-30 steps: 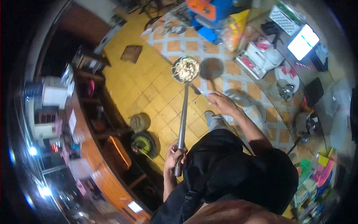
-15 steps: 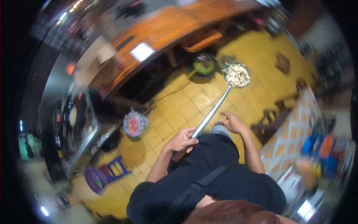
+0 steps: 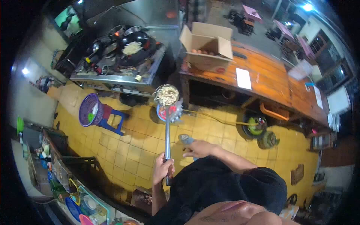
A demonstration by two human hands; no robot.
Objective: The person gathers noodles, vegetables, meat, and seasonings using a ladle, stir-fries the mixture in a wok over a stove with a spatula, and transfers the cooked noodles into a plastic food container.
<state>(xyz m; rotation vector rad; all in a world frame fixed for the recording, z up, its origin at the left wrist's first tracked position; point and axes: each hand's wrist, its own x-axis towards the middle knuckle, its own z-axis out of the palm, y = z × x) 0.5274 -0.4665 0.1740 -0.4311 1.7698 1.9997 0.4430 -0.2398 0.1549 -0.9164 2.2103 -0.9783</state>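
one long ladle (image 3: 167, 135), full of pale food (image 3: 167, 95), points ahead over the yellow floor (image 3: 137, 155), toward the stove (image 3: 120, 78). the left hand (image 3: 163, 168) has its fingers curled shut around the handle; the right hand (image 3: 200, 148) is half open, near the ladle, holding nothing that shows.

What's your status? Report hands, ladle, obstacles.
Left hand gripping ladle; right hand open, empty. Ladle loaded with pale food, held out ahead. Possible obstacle: blue stool with purple basket, near stove.
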